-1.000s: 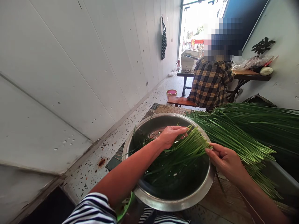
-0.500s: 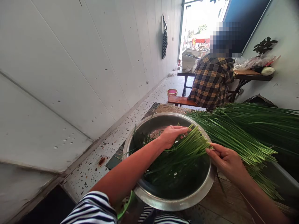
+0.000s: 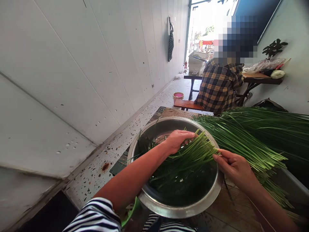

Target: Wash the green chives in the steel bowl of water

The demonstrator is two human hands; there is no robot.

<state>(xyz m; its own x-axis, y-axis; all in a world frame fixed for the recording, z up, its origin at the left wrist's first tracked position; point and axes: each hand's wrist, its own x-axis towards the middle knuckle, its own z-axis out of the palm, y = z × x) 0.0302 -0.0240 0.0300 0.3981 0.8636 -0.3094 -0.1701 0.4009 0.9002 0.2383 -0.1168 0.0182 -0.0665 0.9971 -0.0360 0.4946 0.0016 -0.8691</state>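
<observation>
A large steel bowl [image 3: 154, 201] sits in front of me, and a bunch of green chives [image 3: 193, 158] lies across it. My left hand [image 3: 177, 140] reaches over the bowl and grips the bunch near its cut ends, fingers curled over the stalks. Just right of the bowl's rim, my right hand [image 3: 235, 167] pinches the pale cut tips of the same bunch between thumb and fingers. Darker chive leaves trail down into the bowl.
A big heap of chives [image 3: 256, 135] lies on the table to the right. A person in a plaid shirt [image 3: 218, 85] sits on a wooden bench [image 3: 185, 104] ahead, back turned. A pink bucket [image 3: 177, 96] stands on the speckled floor by the white wall.
</observation>
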